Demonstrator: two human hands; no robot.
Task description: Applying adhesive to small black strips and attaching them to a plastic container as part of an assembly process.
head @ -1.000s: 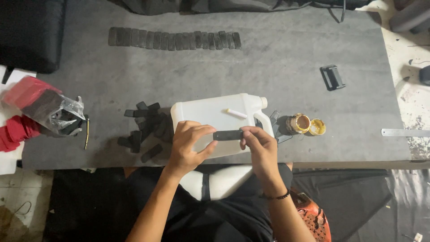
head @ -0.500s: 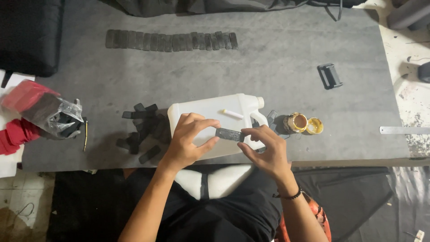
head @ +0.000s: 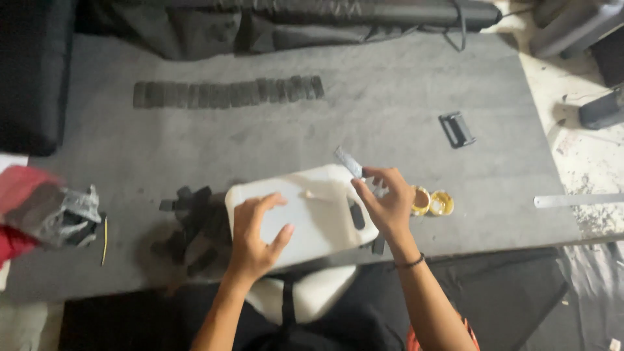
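A white plastic jug [head: 305, 211], lying flat on the grey table [head: 390, 117], is steadied by the spread-open left hand [head: 257, 237]; a small dark strip [head: 349, 161] is pinched in the right hand [head: 387, 201].

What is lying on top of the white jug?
The left hand rests on the white jug, with a small pale stick near the handle. Anything beneath that hand is covered.

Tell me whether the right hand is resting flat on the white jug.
No: the right hand is lifted, pinching a small grey strip above the white jug.
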